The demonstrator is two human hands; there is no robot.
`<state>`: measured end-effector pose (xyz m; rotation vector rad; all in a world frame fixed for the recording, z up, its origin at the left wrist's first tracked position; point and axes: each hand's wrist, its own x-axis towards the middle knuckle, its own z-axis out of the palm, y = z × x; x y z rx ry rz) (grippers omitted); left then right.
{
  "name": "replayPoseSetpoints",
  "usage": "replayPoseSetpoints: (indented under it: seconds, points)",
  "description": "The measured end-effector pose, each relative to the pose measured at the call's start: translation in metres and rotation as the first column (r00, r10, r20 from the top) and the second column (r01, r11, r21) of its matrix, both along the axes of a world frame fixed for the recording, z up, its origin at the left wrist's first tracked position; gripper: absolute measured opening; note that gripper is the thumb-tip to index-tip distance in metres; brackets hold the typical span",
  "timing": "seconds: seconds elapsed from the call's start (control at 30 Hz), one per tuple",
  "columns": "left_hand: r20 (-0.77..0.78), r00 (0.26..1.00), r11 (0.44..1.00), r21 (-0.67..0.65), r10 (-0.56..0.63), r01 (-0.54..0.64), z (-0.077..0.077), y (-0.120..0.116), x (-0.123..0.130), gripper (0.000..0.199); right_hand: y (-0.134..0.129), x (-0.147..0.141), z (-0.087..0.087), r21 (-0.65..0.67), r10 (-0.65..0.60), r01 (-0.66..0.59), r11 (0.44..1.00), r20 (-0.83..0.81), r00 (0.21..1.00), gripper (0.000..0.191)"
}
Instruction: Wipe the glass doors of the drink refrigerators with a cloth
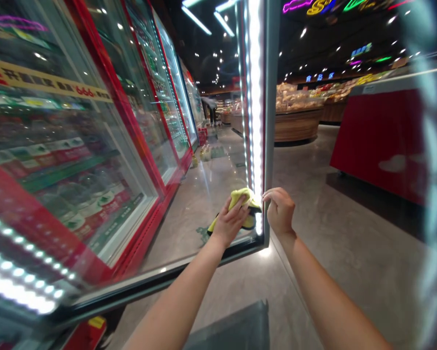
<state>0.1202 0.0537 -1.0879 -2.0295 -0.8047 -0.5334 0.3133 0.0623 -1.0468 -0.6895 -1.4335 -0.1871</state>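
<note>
My left hand (230,222) presses a yellow cloth (242,197) with a dark edge against the lower inside corner of an open glass door (203,209). Its fingers lie over the bunched fabric. Beside the cloth, a bright LED strip (253,97) runs up the door's side. My right hand (280,209) is closed at the outer edge of the grey door frame (270,146), with the fingertips curled against it; their exact hold is partly hidden.
Red-framed fridges (145,165) with packed shelves line the left. A grey bin-like object (236,328) stands on the floor below my arms. At right is a red counter (378,136); behind it, a wood-sided produce stand (298,124). A blurred pale strand hangs close at far right.
</note>
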Motion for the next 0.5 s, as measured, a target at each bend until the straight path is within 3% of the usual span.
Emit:
replayPoseSetpoints:
  seconds: [0.07, 0.13, 0.23, 0.33, 0.4, 0.47, 0.5]
  points:
    - [-0.043, 0.998, 0.999, -0.004, -0.051, 0.051, -0.020, -0.004, -0.015, 0.032, 0.001, 0.005, 0.003, -0.007, 0.001, -0.001, 1.000, -0.078, 0.997, 0.032]
    - [-0.072, 0.993, 0.996, -0.007, -0.092, 0.091, -0.020, -0.005, -0.025, 0.029, 0.001, 0.012, 0.009, -0.003, -0.017, 0.017, 1.000, -0.131, 0.991, 0.031]
    - [-0.052, 0.990, 0.992, 0.007, -0.128, 0.129, 0.015, 0.001, -0.018, 0.026, 0.001, 0.020, 0.018, 0.007, -0.044, 0.046, 0.999, -0.210, 0.977, 0.032]
    - [0.048, 0.991, 0.992, 0.023, -0.125, 0.124, 0.066, 0.015, 0.013, 0.029, 0.002, 0.025, 0.027, 0.013, -0.078, 0.086, 0.996, -0.302, 0.950, 0.030]
    - [0.112, 0.989, 0.995, 0.050, -0.096, 0.091, 0.090, 0.025, 0.035, 0.036, 0.003, 0.026, 0.031, 0.014, -0.099, 0.110, 0.994, -0.349, 0.932, 0.029]
    - [0.137, 0.987, 0.995, 0.068, -0.083, 0.075, 0.098, 0.034, 0.048, 0.039, 0.004, 0.027, 0.034, 0.021, -0.106, 0.123, 0.992, -0.371, 0.923, 0.028]
    - [0.138, 0.987, 0.995, 0.069, -0.084, 0.075, 0.094, 0.037, 0.051, 0.039, 0.004, 0.027, 0.034, 0.029, -0.104, 0.123, 0.992, -0.373, 0.922, 0.028]
